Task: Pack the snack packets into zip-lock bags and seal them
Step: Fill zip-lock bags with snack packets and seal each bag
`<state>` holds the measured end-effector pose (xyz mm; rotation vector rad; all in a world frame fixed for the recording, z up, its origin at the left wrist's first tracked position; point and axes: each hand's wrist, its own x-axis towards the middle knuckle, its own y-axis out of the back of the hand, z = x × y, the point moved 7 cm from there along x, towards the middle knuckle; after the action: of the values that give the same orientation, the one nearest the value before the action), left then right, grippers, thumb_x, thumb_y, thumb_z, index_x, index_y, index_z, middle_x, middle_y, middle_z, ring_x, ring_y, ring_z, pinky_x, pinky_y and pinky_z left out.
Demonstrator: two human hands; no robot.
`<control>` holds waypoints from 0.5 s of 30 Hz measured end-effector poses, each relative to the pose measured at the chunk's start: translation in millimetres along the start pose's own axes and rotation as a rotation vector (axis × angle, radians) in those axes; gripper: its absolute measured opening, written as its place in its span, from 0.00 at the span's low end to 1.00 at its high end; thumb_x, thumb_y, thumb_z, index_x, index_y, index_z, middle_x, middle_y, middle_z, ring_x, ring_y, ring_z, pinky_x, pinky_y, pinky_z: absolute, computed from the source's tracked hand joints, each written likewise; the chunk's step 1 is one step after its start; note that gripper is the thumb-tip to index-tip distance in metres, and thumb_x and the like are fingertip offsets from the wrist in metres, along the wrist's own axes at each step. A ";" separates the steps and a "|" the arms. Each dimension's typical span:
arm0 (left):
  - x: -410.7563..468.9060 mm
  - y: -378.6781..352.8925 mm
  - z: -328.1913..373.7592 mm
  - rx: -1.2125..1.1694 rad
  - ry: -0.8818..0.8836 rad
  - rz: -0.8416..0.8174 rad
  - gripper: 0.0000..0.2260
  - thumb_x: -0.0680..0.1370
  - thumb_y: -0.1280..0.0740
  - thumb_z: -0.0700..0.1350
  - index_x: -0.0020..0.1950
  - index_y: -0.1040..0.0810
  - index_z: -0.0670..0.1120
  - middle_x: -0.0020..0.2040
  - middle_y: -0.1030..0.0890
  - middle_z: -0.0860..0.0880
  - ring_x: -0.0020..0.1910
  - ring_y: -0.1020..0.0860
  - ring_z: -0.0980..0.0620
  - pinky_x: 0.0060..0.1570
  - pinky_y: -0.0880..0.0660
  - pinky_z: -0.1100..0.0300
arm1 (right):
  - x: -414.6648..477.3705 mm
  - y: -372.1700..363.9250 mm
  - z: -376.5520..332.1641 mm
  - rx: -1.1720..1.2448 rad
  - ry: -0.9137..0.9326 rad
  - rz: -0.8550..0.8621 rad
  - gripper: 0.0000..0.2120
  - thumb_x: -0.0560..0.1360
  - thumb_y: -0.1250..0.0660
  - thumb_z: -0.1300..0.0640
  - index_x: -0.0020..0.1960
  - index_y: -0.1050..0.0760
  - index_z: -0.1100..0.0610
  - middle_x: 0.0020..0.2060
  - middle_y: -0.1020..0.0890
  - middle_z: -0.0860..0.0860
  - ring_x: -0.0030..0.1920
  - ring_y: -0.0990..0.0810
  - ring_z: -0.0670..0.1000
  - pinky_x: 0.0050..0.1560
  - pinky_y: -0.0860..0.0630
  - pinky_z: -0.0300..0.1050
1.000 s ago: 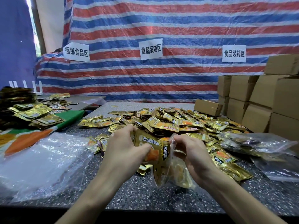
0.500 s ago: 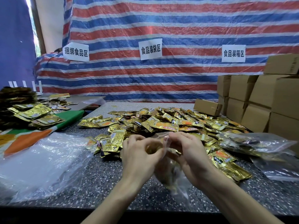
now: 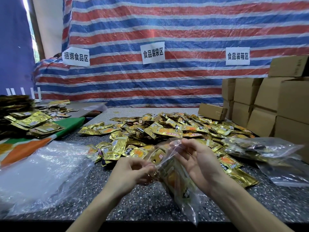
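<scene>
Left hand (image 3: 132,171) and right hand (image 3: 197,158) pinching zip-lock bag (image 3: 175,178) top, raised above table (image 3: 133,203)

Tarpaulin (image 3: 167,27): red, blue and white horizontal stripes. Signs (image 3: 153,52): white, black characters. Snack packets (image 3: 167,129): gold foil, orange patch, black label band. Zip-lock bag (image 3: 175,174): clear, gold and orange showing through. Table top (image 3: 142,198): dark grey, pale speckle. Cardboard boxes (image 3: 267,97): plain tan. Cloth (image 3: 70,124): green, white and orange bands.

Likely a packing workshop: tarpaulin wall (image 3: 184,27), zone signs (image 3: 153,52), stacked cartons (image 3: 267,101).
</scene>
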<state>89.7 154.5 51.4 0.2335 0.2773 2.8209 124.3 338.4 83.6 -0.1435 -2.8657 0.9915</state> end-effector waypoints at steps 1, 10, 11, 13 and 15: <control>2.8 2.6 3.5 0.017 -0.029 0.026 0.04 0.74 0.27 0.42 0.43 0.14 0.44 0.44 0.14 0.44 0.42 0.15 0.46 0.47 0.17 0.49 | 0.4 1.2 -3.3 -0.050 0.003 -0.015 0.15 0.64 0.29 0.65 0.50 0.25 0.67 0.41 0.17 0.61 0.41 0.17 0.56 0.44 0.16 0.47; 32.5 7.5 39.6 -0.234 -0.112 0.067 0.06 0.77 0.33 0.34 0.53 0.21 0.37 0.44 0.14 0.39 0.41 0.15 0.47 0.37 0.19 0.62 | 6.5 38.0 -32.7 -0.364 -0.162 -0.042 0.22 0.65 0.39 0.64 0.59 0.23 0.65 0.36 0.19 0.56 0.31 0.27 0.49 0.27 0.29 0.38; 34.1 5.5 40.7 -0.265 -0.108 0.059 0.07 0.76 0.32 0.34 0.54 0.22 0.37 0.44 0.14 0.38 0.41 0.15 0.46 0.38 0.19 0.61 | 7.9 43.9 -35.5 -0.440 -0.145 -0.034 0.21 0.66 0.39 0.66 0.57 0.21 0.65 0.35 0.19 0.56 0.31 0.27 0.49 0.27 0.31 0.37; 37.5 3.3 42.0 -0.341 -0.103 0.036 0.09 0.73 0.30 0.34 0.52 0.22 0.36 0.45 0.15 0.37 0.43 0.15 0.44 0.39 0.18 0.59 | 10.4 52.0 -41.2 -0.613 -0.077 -0.009 0.12 0.72 0.35 0.69 0.53 0.17 0.63 0.37 0.19 0.55 0.32 0.27 0.48 0.30 0.33 0.38; 41.6 1.8 43.3 -0.421 -0.106 -0.006 0.08 0.68 0.28 0.36 0.47 0.19 0.37 0.47 0.15 0.38 0.44 0.15 0.46 0.41 0.18 0.57 | 11.5 53.3 -46.1 -0.790 0.000 -0.006 0.07 0.74 0.28 0.62 0.51 0.15 0.57 0.41 0.16 0.52 0.37 0.24 0.48 0.36 0.33 0.40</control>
<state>58.1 172.7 99.2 0.2831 -0.3358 2.7661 121.8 409.7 87.3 -0.1881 -3.0669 -0.1899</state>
